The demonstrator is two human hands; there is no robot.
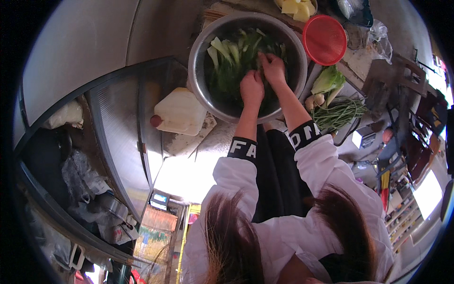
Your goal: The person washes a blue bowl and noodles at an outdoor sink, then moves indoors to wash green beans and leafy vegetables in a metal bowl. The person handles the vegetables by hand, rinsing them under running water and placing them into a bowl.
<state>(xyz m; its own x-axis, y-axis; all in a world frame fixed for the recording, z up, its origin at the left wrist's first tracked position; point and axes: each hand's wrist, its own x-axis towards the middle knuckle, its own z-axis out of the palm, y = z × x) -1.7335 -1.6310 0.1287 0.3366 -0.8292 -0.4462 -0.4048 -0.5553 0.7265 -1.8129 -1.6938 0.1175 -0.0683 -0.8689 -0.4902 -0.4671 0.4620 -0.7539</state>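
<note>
A large round metal basin [206,96] stands before me, with leafy greens [227,53] with pale stalks lying in what looks like water. Both hands are inside the basin, over its right half. My left hand [252,88] is curled, its fingertips at the greens near the middle. My right hand [273,69] is just to the right and a little farther up, thumb and fingers drawn together at the greens. Dark leaves lie around and beneath both hands. Whether either hand grips a stalk cannot be made out.
A red plastic strainer [325,39] and a bowl of pale yellow pieces [298,9] stand by the basin's upper right. Right of it lie a leafy lettuce-like vegetable [328,81] and long green beans [338,113]. A plastic jug [182,112] with a red cap is at the left.
</note>
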